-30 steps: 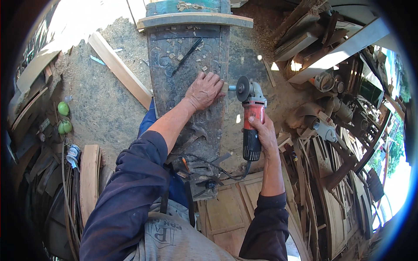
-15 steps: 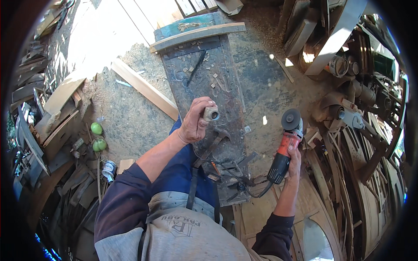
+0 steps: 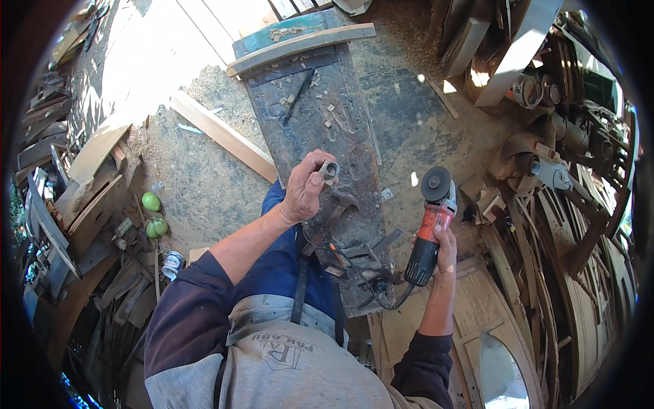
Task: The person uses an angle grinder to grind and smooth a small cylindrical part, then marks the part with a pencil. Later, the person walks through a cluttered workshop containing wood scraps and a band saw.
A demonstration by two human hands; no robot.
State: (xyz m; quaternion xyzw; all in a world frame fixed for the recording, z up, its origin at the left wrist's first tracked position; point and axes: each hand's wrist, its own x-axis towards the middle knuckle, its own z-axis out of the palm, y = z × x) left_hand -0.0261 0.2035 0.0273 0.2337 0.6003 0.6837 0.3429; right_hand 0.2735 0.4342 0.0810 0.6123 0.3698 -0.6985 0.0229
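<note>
My left hand (image 3: 303, 191) is raised over the workbench (image 3: 354, 136), gripping a small, pale brownish fitting (image 3: 330, 172) with a round hole facing up. My right hand (image 3: 445, 249) holds a red and black angle grinder (image 3: 433, 225), its disc at the top, to the right of the bench. A hammer (image 3: 344, 208) lies on the bench beside my left hand, with a dark strip tool (image 3: 298, 95), small wood chips and loose tools near the corded end.
A curved board (image 3: 300, 44) lies across the bench's far end. A pale plank (image 3: 218, 136) rests at left, near green coconuts (image 3: 151, 202) and a can (image 3: 172, 264). Piled wood (image 3: 545, 259) lines both sides; a panelled door (image 3: 477, 313) lies at lower right.
My left hand has lifted from the bench top toward my body with the fitting, now hole-up. The grinder has moved right and down, away from the fitting. The view has shifted.
</note>
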